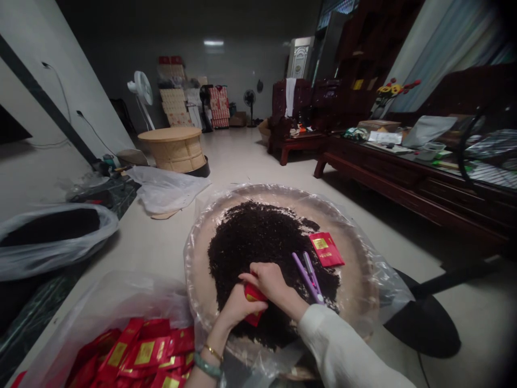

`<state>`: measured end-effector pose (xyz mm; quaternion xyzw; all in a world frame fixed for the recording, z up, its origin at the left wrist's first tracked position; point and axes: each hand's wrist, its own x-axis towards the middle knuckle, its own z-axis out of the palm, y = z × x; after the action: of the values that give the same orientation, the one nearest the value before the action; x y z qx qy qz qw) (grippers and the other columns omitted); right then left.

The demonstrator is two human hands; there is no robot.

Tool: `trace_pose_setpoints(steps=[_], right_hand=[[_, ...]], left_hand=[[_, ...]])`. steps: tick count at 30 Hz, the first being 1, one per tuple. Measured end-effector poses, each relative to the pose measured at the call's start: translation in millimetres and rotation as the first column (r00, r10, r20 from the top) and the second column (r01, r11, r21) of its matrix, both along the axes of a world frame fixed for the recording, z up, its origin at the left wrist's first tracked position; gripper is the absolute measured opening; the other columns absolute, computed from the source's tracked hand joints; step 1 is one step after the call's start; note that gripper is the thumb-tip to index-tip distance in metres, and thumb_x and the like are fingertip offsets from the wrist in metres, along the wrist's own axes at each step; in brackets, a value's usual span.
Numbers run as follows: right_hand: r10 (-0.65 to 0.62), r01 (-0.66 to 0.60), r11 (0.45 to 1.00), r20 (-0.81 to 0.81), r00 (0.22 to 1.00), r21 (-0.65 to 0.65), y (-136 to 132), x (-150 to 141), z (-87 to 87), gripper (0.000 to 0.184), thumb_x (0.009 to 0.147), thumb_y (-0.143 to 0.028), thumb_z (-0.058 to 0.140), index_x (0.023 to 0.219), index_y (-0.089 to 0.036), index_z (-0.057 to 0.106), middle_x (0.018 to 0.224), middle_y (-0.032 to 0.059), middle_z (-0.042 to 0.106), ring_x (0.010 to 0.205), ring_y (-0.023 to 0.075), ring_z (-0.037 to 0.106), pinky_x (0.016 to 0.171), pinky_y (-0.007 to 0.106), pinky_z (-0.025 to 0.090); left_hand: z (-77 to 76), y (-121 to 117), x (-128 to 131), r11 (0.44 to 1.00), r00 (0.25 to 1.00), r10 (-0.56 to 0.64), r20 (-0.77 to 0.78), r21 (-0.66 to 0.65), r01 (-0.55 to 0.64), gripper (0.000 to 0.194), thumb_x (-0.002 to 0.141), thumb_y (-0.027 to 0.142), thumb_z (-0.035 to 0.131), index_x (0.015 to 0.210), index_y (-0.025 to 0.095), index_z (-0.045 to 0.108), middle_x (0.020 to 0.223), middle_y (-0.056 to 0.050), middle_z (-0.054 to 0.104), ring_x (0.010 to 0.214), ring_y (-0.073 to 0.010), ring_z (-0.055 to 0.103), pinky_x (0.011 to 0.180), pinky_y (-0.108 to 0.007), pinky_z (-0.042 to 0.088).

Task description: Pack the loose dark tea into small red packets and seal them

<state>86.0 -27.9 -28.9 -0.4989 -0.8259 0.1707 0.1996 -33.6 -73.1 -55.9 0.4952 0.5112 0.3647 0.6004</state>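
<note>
Over a heap of dark loose tea leaves (258,231), my left hand (238,306) is closed round a red packet (254,315) with a gold label. My right hand (269,279) is closed at the packet's top edge, its fingertips partly hidden. The leaves lie in a wide round tray (355,248) lined with clear plastic. On the leaves to the right of my hands rests a purple hand sealer (309,277), its two arms apart. Beyond it, stacked flat, lie some red packets (327,249).
A clear bag of several red packets (141,350) stands at lower left. Farther left is a bag of dark leaves (52,229). A black round stand base (424,318) sits to the right, below a dark wooden table (404,178). A woven drum-shaped stand (173,148) is ahead.
</note>
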Motion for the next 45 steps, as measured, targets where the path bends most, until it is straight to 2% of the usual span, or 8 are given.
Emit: trace_pose_setpoints(steps=[5,7,12,19,25,28,36,45], right_hand=[[0.048,-0.059,0.998,-0.413,0.910,-0.015,6.0,23.4,18.0,0.041,0.095,-0.046,0.042,0.076,-0.019,0.066,0.073,0.0029,0.065,0.069,0.0142,0.059,0.065,0.024,0.042],[0.146,-0.155,0.988,-0.448,0.882,0.016,9.5,39.6,30.8,0.039,0.096,-0.041,0.042,0.079,-0.019,0.069,0.084,0.0054,0.067,0.083,0.0164,0.060,0.078,0.028,0.044],[0.413,-0.442,0.894,-0.253,0.875,-0.067,13.0,63.2,54.5,0.016,0.088,-0.024,0.058,0.093,-0.025,0.074,0.110,0.0068,0.065,0.108,0.0203,0.056,0.096,0.035,0.041],[0.422,-0.438,0.895,-0.154,0.893,-0.086,11.6,54.6,60.9,0.019,0.084,-0.010,0.056,0.089,-0.019,0.073,0.102,0.0080,0.068,0.102,0.0193,0.059,0.094,0.034,0.044],[0.565,-0.565,0.794,-0.071,0.822,-0.225,10.9,62.7,67.8,0.028,0.081,-0.007,0.056,0.098,-0.023,0.073,0.121,0.0065,0.064,0.124,0.0211,0.048,0.108,0.038,0.031],[0.615,-0.577,0.752,0.023,0.788,-0.319,12.0,60.3,71.0,0.024,0.077,-0.013,0.066,0.097,-0.023,0.074,0.126,0.0083,0.061,0.122,0.0234,0.051,0.104,0.035,0.035],[0.529,-0.440,0.848,0.424,0.735,-0.295,6.3,35.7,64.7,0.020,0.072,-0.012,0.062,0.088,-0.013,0.074,0.106,0.0126,0.069,0.094,0.0251,0.065,0.078,0.027,0.046],[0.488,-0.426,0.867,0.267,0.831,-0.257,17.1,51.6,70.9,0.015,0.072,-0.023,0.066,0.085,-0.021,0.073,0.098,0.0037,0.071,0.087,0.0190,0.065,0.070,0.023,0.043]], left_hand=[[-3.1,-0.4,-3.8,0.995,0.997,0.068,-0.026,0.077,-0.066,0.036,0.048,0.017,0.080,0.080,0.011,0.065,0.070,-0.002,0.070,0.065,-0.0163,0.060,0.064,-0.027,0.047],[-5.2,-1.1,-5.2,0.989,0.995,0.094,-0.035,0.117,-0.089,0.040,0.049,0.022,0.081,0.085,0.010,0.066,0.075,-0.003,0.071,0.069,-0.0177,0.062,0.068,-0.028,0.048],[-7.8,-3.0,-4.0,0.980,0.991,0.102,-0.090,0.181,-0.084,0.041,0.053,0.027,0.079,0.088,0.011,0.066,0.077,-0.003,0.071,0.070,-0.0179,0.062,0.067,-0.028,0.049],[-1.0,-6.8,-2.8,0.968,0.983,0.074,-0.169,0.251,-0.030,0.044,0.055,0.024,0.076,0.096,0.012,0.063,0.077,0.000,0.067,0.069,-0.0157,0.059,0.066,-0.025,0.048],[-11.7,-6.8,-4.4,0.959,0.961,0.085,-0.262,0.284,-0.007,0.078,0.050,0.025,0.082,0.123,0.016,0.056,0.108,-0.007,0.069,0.095,-0.0241,0.063,0.087,-0.034,0.049],[-17.4,-7.9,-4.8,0.960,0.937,0.070,-0.342,0.278,0.030,0.091,0.045,0.026,0.085,0.129,0.018,0.053,0.117,-0.009,0.066,0.103,-0.0280,0.061,0.093,-0.039,0.048],[-6.8,-8.5,-3.5,0.954,0.945,-0.080,-0.317,0.252,0.165,0.092,0.049,0.020,0.083,0.134,0.017,0.048,0.118,-0.007,0.067,0.103,-0.0251,0.062,0.094,-0.036,0.048],[-5.0,-6.4,-3.3,0.954,0.954,-0.035,-0.297,0.274,0.121,0.081,0.053,0.023,0.081,0.129,0.017,0.053,0.113,-0.005,0.070,0.098,-0.0236,0.064,0.089,-0.033,0.051]])
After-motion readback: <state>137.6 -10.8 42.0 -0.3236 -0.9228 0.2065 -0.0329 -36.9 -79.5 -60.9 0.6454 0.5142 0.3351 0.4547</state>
